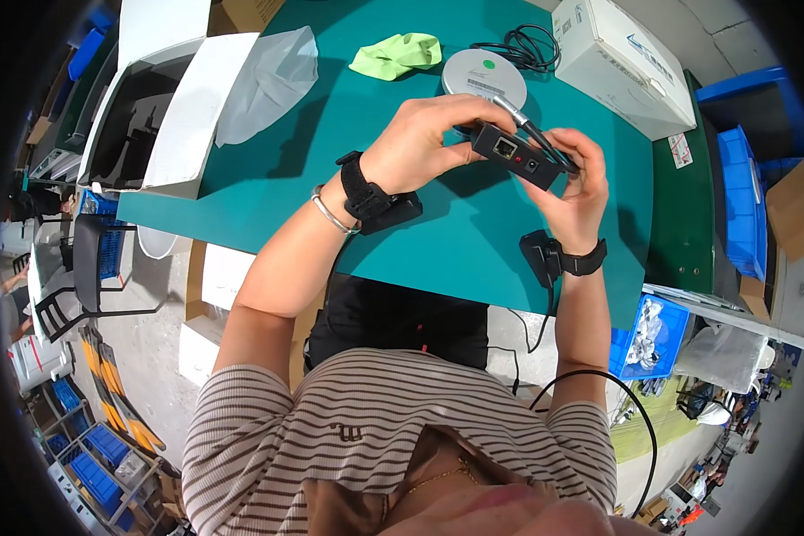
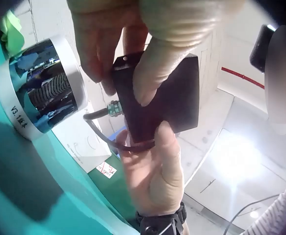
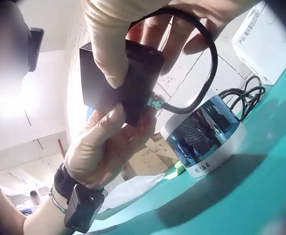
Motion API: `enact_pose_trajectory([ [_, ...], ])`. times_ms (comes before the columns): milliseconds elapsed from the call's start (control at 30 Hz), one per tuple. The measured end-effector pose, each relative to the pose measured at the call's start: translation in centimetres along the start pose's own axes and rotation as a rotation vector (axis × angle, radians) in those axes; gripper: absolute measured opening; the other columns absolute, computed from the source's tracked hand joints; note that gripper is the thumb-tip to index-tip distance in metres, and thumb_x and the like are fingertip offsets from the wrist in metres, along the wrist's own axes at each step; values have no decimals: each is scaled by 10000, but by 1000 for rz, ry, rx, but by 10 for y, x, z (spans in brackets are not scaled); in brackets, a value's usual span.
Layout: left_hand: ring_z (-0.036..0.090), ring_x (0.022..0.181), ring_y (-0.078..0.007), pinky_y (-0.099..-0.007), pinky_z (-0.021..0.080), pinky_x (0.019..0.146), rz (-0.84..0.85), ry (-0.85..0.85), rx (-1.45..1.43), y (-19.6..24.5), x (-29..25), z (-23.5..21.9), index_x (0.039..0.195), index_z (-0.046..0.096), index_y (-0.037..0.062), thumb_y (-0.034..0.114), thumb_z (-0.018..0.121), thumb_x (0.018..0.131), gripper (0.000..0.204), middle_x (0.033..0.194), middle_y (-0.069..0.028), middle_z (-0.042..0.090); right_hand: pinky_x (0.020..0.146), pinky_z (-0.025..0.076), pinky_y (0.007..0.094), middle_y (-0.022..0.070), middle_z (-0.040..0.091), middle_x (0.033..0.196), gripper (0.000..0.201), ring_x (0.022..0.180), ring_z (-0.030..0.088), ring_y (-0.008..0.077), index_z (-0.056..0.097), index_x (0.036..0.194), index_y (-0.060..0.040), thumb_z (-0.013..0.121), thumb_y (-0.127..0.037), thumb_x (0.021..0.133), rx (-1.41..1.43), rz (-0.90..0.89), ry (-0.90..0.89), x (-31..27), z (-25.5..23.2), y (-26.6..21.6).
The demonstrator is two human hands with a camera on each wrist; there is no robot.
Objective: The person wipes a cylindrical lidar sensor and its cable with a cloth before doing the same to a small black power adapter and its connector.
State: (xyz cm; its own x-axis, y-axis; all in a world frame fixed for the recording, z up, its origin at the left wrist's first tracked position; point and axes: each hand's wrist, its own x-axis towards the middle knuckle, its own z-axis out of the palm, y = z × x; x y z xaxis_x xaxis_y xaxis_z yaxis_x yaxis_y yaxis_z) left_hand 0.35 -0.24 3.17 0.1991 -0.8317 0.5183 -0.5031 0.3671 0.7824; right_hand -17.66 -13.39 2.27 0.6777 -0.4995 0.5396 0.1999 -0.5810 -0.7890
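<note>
A small black box [image 1: 515, 155] is held up above the green table between both hands, its side with a network port and a round socket turned to the head camera. My left hand [image 1: 424, 138] pinches one end, thumb on the flat face [image 2: 182, 98] in the left wrist view. My right hand [image 1: 579, 188] grips the other end, its thumb also on the box [image 3: 140, 73]. A black cable [image 3: 212, 63] with a metal connector [image 3: 155, 102] loops from the box past the right fingers. Behind stands a round white device [image 1: 484, 76] with a glossy side band [image 3: 201, 132].
At the left is an open white carton [image 1: 192, 116] beside a translucent bag [image 1: 272, 85]. A green cloth [image 1: 397, 55] and coiled black cable [image 1: 531, 49] lie at the back. A closed white box [image 1: 625, 67] stands back right, with blue bins [image 1: 743, 201] past the table's right edge.
</note>
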Motion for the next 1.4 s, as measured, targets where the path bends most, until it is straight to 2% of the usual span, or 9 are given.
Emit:
enact_pose_trajectory([
  [167,648,993,-204,-311,526,906,-2,3,-7,-3,-1,1,1081,646,53,-99,699,711,404,1076,-62,671,898,495,319,91,660,1103,539,1013,641,217,615,1124,-41,766,59,616,-77,0,-8,1,0,-3],
  [267,650,902,-273,-328,529,781,65,59,2,-4,0,4,1062,635,80,-42,729,691,401,1001,-64,680,877,507,319,90,663,1097,508,993,641,230,657,1092,-63,752,63,610,-84,-39,-39,4,-1,-6],
  [433,653,912,-258,-320,529,800,71,26,47,-2,0,4,1064,635,77,-19,743,699,393,1015,-60,682,803,529,310,103,671,1027,450,969,635,241,687,1029,-65,766,50,601,-279,-263,-85,7,0,-10],
  [567,651,986,-207,-316,523,885,-2,-15,8,3,-2,3,1114,631,42,-51,744,698,441,1087,-85,663,781,532,303,101,673,1007,444,949,644,231,683,1035,-61,780,37,613,-232,-232,-63,5,1,-12],
  [767,632,1037,-216,-341,505,912,-95,-47,-157,8,-1,-1,1184,586,24,145,743,794,437,1131,-85,640,781,528,297,106,674,1009,408,891,661,207,676,1046,-56,788,12,659,-169,-162,-16,3,2,-13],
  [867,630,1040,-212,-335,501,913,-96,-30,-135,7,-2,-3,1196,578,19,195,727,822,438,1122,-87,644,788,521,290,103,667,1036,410,912,651,187,668,1060,-39,792,1,671,-106,-96,-7,0,2,-9],
  [1033,643,863,-171,-283,515,781,-127,90,-101,6,-4,-3,1138,604,-17,227,580,949,310,975,-86,664,823,494,275,89,634,1096,438,942,611,140,581,1176,36,751,-65,785,292,269,38,-5,0,-9],
  [1167,592,671,-112,-241,462,606,-238,65,-62,13,-2,-5,1048,627,-40,235,474,1003,318,782,-53,637,869,471,277,83,630,1094,424,967,597,137,549,1208,43,701,-120,846,473,351,28,-3,2,-1],
  [1400,498,642,-72,-216,404,571,-321,-24,-236,-2,-3,-9,982,621,1,258,453,1011,308,741,-7,583,945,419,292,75,612,1125,379,1048,561,134,542,1222,28,588,-206,927,730,637,-10,-5,3,7],
])
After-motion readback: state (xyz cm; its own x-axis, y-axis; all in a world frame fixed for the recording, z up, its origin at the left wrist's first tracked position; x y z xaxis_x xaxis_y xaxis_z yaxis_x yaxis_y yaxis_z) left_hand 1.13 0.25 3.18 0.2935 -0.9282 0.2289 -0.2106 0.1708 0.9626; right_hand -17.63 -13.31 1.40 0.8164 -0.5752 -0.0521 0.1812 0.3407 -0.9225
